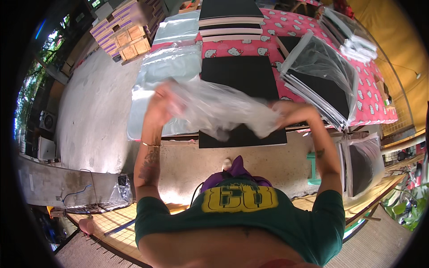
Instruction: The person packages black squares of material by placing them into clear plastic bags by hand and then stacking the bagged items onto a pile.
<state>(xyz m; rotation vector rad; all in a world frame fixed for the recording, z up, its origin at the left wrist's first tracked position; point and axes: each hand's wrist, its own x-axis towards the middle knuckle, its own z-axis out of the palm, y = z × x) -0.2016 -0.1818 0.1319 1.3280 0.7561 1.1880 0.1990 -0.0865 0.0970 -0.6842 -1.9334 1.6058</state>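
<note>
A clear plastic bag [219,105] is stretched between my two hands, crumpled and smeared by motion. My left hand [164,102] is closed on its left end, and my right hand [287,114] grips the right end. Below the bag lies a flat black board [237,73], partly covered by it, its near end jutting past the table edge. To the left of the board, clear plastic bags [172,64] lie flat in a pile. On the right, a stack of black boards in clear plastic [324,80] lies at an angle, its near corner close to the table edge.
A pink patterned cloth [286,27] covers the table. At the far side stands a pile of thick black boards [230,22]. More wrapped boards [359,165] lean below the right edge, near a green stool [313,169]. Stacked cartons [127,33] stand on the floor at far left.
</note>
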